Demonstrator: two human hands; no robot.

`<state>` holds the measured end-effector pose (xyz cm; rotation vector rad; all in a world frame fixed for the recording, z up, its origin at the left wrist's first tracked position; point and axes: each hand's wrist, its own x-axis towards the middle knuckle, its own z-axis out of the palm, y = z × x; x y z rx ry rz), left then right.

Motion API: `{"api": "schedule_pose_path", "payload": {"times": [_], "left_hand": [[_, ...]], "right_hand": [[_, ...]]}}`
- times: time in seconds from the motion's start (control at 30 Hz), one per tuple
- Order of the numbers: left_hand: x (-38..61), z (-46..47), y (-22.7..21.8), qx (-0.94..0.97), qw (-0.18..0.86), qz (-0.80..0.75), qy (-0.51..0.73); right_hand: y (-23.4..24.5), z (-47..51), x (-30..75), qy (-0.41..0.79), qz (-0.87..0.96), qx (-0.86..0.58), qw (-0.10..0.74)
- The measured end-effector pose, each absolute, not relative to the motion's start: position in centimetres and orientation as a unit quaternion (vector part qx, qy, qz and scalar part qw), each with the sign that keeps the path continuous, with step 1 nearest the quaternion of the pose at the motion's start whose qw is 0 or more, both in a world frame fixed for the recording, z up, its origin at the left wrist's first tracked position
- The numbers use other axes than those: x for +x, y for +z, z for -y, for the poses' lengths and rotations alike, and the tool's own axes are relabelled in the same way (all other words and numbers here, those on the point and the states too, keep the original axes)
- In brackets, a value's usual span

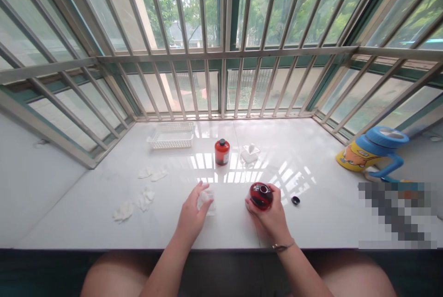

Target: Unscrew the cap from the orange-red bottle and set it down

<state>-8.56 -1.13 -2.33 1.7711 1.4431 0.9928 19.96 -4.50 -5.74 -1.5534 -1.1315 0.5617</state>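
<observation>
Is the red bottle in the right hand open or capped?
Open: the red bottle shows a bare mouth, and a small black cap lies beside it.

White glossy stone sill (311,158) in bay window; metal security bars (221,52) on three sides; green frames; trees outside; daylight glare on sill; grey wall (31,186) at left.

Right hand (268,216) wrapped round an open red bottle (261,195), tilted, black cap (295,200) just beside on the white desk (311,158). Left hand (192,214) touching a small clear cup (207,200). Farther back: second red bottle (222,151), capped and upright, white basket (171,136), crumpled white wads (145,197) at left, blue jug (375,151) at right.
</observation>
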Motion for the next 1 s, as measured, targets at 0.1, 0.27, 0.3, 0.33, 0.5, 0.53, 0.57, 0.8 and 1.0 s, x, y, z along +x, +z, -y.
{"api": "schedule_pose_path", "payload": {"times": [0.1, 0.27, 0.3, 0.33, 0.5, 0.53, 0.57, 0.8, 1.0], "left_hand": [[-8.0, 1.2, -2.5, 0.653, 0.338, -0.557, 0.386], [-7.9, 0.7, -3.5, 0.606, 0.388, -0.538, 0.440], [-8.0, 0.6, -3.6, 0.605, 0.392, -0.531, 0.445], [-8.2, 0.5, -3.6, 0.607, 0.395, -0.527, 0.445], [-8.6, 0.3, -3.4, 0.616, 0.410, -0.536, 0.407], [-8.6, 0.3, -3.4, 0.611, 0.414, -0.536, 0.410], [-8.6, 0.3, -3.4, 0.605, 0.417, -0.535, 0.416], [-8.3, 0.3, -3.6, 0.603, 0.423, -0.532, 0.418], [-8.3, 0.3, -3.4, 0.580, 0.427, -0.538, 0.439]], "right_hand": [[-5.8, 4.5, 20.0, 0.234, 0.477, -0.648, 0.545], [-6.0, 4.5, 19.9, 0.237, 0.475, -0.642, 0.553], [-6.0, 4.5, 19.8, 0.237, 0.473, -0.641, 0.556], [-6.0, 4.5, 19.7, 0.235, 0.471, -0.640, 0.559], [-6.0, 4.6, 19.4, 0.233, 0.464, -0.640, 0.567], [-6.0, 4.6, 19.4, 0.234, 0.464, -0.640, 0.566], [-6.1, 4.6, 19.4, 0.235, 0.465, -0.639, 0.565], [-6.5, 4.5, 19.8, 0.237, 0.475, -0.635, 0.561], [-5.8, 4.6, 19.3, 0.238, 0.460, -0.635, 0.573]]}}
